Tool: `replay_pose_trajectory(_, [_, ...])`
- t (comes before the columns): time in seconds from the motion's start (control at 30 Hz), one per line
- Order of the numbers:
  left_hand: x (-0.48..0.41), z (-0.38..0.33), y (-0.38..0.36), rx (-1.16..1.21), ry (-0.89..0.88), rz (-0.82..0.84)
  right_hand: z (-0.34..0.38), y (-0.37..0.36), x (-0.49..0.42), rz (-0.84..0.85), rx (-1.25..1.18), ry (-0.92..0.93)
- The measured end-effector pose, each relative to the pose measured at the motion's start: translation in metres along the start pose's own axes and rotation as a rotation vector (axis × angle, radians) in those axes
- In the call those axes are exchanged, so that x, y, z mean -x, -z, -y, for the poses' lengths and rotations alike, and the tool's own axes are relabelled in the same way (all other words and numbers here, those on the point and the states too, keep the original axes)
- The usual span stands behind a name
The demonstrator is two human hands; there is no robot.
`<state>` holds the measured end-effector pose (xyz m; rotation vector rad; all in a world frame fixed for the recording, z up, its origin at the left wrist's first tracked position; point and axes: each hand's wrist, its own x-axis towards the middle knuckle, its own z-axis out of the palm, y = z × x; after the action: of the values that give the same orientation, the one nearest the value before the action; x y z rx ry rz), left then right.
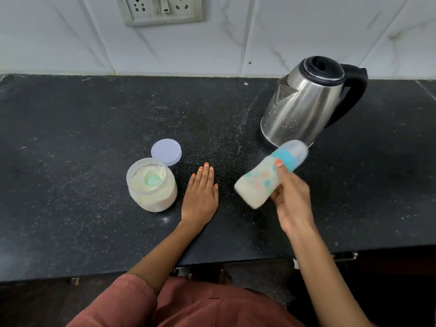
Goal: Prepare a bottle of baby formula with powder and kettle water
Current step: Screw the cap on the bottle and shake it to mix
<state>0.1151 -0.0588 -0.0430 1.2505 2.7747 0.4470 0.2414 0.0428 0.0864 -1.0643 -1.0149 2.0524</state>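
Observation:
My right hand point(292, 199) grips a baby bottle point(262, 178) above the counter, tilted with its blue collar and clear cap toward the kettle; the bottle is blurred and looks filled with milky liquid. My left hand point(200, 194) lies flat, fingers straight, on the black counter point(82, 128). Left of it stands an open clear jar of pale formula powder point(152, 185) with a green scoop sunk in it. The jar's white lid point(166, 151) lies just behind it. A steel kettle point(304, 102) with a black lid and handle stands at the back right.
Fine powder specks are scattered over the counter between the jar and the kettle. A white tiled wall with a socket panel point(162, 9) rises behind. The counter's front edge runs just ahead of my body.

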Motion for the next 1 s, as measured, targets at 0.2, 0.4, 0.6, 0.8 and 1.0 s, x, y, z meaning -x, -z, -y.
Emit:
replay_pose_trajectory(0.2, [0.000, 0.001, -0.001, -0.001, 0.002, 0.005, -0.002, 0.003, 0.002, 0.138, 0.085, -0.087])
replay_pose_trajectory(0.4, [-0.001, 0.000, -0.001, 0.005, 0.001, 0.009, -0.002, 0.011, -0.016, 0.312, -0.361, -0.321])
replay_pose_trajectory(0.6, [0.000, 0.001, -0.002, 0.001, -0.009, -0.013, -0.001, 0.012, -0.012, 0.215, -0.280, -0.245])
replay_pose_trajectory(0.8, [0.001, 0.000, 0.001, 0.008, 0.000, 0.002, 0.017, 0.007, 0.006, 0.109, 0.385, 0.398])
replay_pose_trajectory(1.0, [0.000, 0.000, -0.001, -0.004, -0.001, 0.008, 0.022, 0.011, -0.002, -0.102, -0.126, 0.227])
